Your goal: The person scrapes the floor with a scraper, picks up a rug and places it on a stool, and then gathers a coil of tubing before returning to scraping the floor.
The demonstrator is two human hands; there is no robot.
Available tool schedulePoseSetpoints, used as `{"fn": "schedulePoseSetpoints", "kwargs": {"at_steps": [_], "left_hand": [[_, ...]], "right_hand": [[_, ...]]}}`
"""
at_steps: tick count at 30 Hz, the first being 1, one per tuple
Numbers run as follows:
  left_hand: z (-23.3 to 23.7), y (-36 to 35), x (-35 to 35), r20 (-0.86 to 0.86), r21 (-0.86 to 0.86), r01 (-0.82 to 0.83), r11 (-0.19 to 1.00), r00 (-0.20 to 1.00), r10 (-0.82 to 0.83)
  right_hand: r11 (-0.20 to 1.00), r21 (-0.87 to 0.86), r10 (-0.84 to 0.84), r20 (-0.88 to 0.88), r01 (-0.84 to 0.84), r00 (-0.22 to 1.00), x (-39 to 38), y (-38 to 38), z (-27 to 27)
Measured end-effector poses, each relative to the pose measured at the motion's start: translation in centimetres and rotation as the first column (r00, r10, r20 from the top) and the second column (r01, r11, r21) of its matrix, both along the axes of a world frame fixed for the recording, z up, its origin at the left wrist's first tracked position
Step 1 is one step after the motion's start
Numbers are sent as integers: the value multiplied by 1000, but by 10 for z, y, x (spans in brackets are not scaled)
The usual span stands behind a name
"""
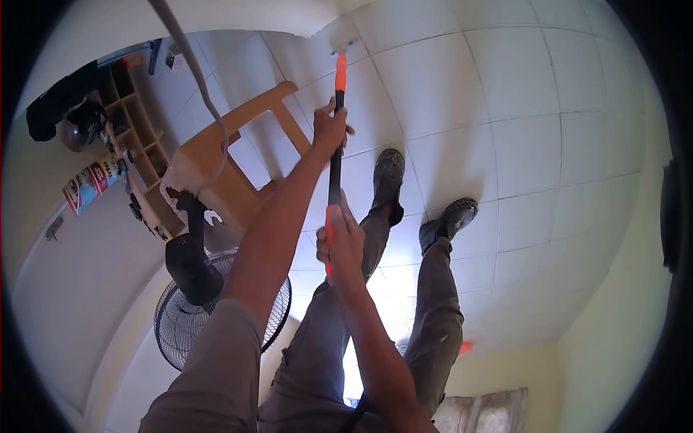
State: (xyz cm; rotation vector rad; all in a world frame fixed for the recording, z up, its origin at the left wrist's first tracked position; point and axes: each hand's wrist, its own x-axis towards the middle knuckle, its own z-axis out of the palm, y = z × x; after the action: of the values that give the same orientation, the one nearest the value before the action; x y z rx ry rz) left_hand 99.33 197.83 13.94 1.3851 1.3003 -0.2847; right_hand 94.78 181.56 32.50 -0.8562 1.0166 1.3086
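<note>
A long black pole (pixel 335 173) with orange end sections runs up the middle of the view. At its far end is a small, thin, greyish head too blurred to name, near the base of the wall. My left hand (pixel 330 131) is closed around the black upper part of the pole. Lower down, my right hand (pixel 344 249) wraps around the orange grip close to my body. Below the hands, both of my dark boots (pixel 390 173) stand on the tiled floor (pixel 520 151).
On my left are a tan plastic chair (pixel 198 155), a black fan (pixel 191 270) and a wooden shelf unit (pixel 141 123) with items on it. A grey cable (pixel 189 54) hangs across the upper left. A pale wall (pixel 238 13) borders the floor ahead.
</note>
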Motion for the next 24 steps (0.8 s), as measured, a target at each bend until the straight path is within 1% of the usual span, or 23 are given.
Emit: {"fn": "schedulePoseSetpoints", "kwargs": {"at_steps": [3,4,6,8,9,11,12,15,17,19,20,21,23,24], "left_hand": [[5,-17,-4,-28,7,-73,997,997,74],[-2,-13,-2,-29,33,-44,998,999,45],[-12,13,9,-43,31,-8,999,999,10],[4,25,27,-35,21,-9,1000,999,10],[3,24,20,-22,10,-14,1000,1000,14],[-2,18,16,16,-13,-17,1000,1000,18],[9,4,13,-2,-12,-42,999,999,41],[4,-13,5,-35,-24,-125,992,992,124],[-9,5,8,3,1,-27,1000,1000,27],[-7,29,25,-28,13,-12,1000,1000,12],[-3,35,32,-84,22,-8,1000,996,10],[-6,34,28,-75,18,-12,1000,997,14],[-8,27,19,-58,11,-16,1000,998,17],[-2,16,15,-49,29,2,1000,999,-1]], "right_hand": [[1000,-10,7,32,-6,999,-5,-12,-1],[1000,6,-5,42,5,999,-4,-9,-4],[999,34,-28,54,26,998,0,6,-11],[997,46,-61,42,59,997,8,20,-16],[996,47,-76,36,74,996,9,22,-14],[999,12,-32,13,32,999,8,13,-4],[1000,-8,-12,5,12,1000,8,6,0],[999,-31,27,45,-25,999,-2,-10,-3],[1000,3,19,68,-19,997,6,0,-8],[998,35,-47,30,46,998,18,22,-11],[998,37,-55,20,54,998,19,27,-12],[997,36,-64,7,64,998,20,30,-11],[1000,9,-7,14,7,1000,16,21,-1],[1000,-6,21,23,-21,999,14,14,1]]}}
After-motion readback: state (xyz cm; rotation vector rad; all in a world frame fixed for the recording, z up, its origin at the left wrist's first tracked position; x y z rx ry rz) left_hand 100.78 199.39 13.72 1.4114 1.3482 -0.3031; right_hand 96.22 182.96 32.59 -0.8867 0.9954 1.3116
